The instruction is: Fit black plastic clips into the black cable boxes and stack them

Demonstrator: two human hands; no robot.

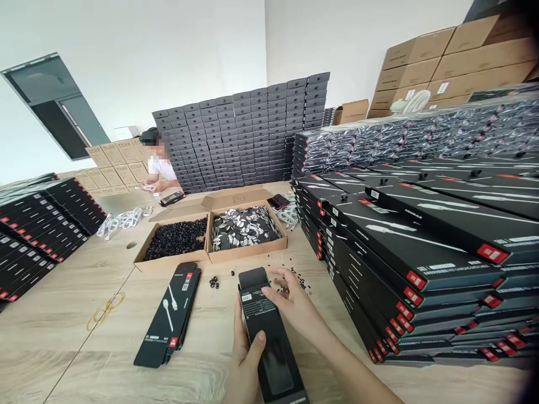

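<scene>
A long black cable box [269, 336] with a clear window and a raised end flap [253, 277] points away from me, tilted above the table. My left hand [248, 353] is wrapped around its lower left side, thumb across the front. At the far end my right hand [290, 300] touches the box near the flap, thumb on its printed face and fingers apart behind the edge. To the left lie flattened black cable boxes [172, 314] with a white cable pictured on top. Small black plastic pieces [214, 282] are scattered just beyond the held box.
A carton of small black pieces [173, 239] adjoins a carton of black-and-white cards [246, 227]. Black boxes [404, 235] are stacked high at right, more [46, 224] at left. White cables [122, 220] lie on the table [105, 353]. Another person [162, 168] sits across.
</scene>
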